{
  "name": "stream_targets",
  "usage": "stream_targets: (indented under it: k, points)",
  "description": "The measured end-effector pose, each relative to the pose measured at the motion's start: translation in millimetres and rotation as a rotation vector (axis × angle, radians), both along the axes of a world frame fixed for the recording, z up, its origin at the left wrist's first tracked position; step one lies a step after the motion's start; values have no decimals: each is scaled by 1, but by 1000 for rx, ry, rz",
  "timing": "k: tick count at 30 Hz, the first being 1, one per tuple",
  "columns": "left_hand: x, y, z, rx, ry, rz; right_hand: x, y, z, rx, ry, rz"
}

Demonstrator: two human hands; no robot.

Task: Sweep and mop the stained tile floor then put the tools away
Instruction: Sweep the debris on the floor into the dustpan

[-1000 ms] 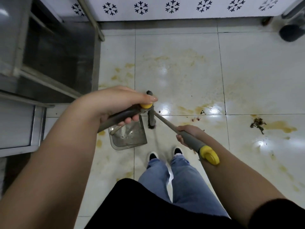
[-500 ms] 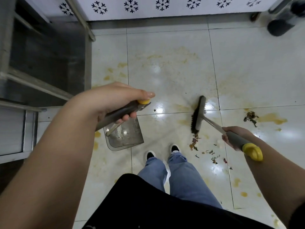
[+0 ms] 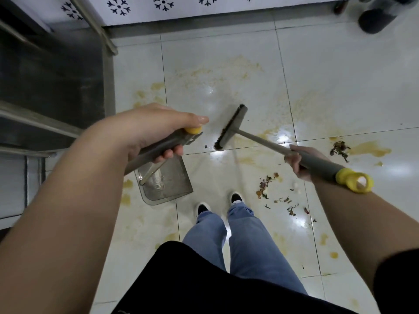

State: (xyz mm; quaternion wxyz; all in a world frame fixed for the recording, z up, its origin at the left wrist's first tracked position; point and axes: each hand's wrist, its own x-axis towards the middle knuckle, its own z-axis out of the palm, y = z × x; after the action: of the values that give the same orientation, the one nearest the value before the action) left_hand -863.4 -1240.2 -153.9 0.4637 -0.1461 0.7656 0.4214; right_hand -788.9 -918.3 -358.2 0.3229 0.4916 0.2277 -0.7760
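Still pretty early in this one, I'd say. The left hand [image 3: 158, 134] is wrapped around the dustpan handle [image 3: 163, 146], with the dustpan [image 3: 169, 184] sitting on the floor [image 3: 340, 75] just ahead of the left shoe. The right hand [image 3: 301, 159] is clamped on the broom handle [image 3: 317, 165], and the brush head [image 3: 231, 126] is out in front near the middle tile joint, well apart from the pan.

Done so far: not much that shows. There's a loose scatter of scraps [image 3: 274, 191] by the right foot, another clump [image 3: 340, 149] further right beside a yellow puddle [image 3: 369, 149], and none of it is in the pan as far as I can make out. Yellow-brown stains are all over the tiles, so mopping hasn't touched them. Left to do: gather the debris, bin it, mop, stow everything.

Hard to tell stuff: no mop or bucket in view anywhere. A dark round thing [image 3: 378, 17] at the top right corner is cut off, could be a bin, can't say. The metal unit [image 3: 52, 75] on the left is cropped too. Whether the bristles are actually touching the floor, I can't tell from this angle.
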Motion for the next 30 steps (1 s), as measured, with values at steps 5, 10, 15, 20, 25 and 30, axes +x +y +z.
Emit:
stream_targets:
  k: [5,10,15,20,25,30]
  points:
    - [7,15,0,-20,-1,-19,0,2,-27,-171,-65,-263]
    - [13,33,0,-31,-5,-23,21,42,-24,-115,-76,-353]
    - [26,52,3,-21,-9,-3,53,87,-19,-48,-61,-350]
    - [56,60,5,16,-25,-1,81,104,-7,73,-44,-366]
    - [92,51,4,12,2,52,111,100,11,292,-71,-30]
    - [127,43,3,14,14,40,161,76,24,439,10,169]
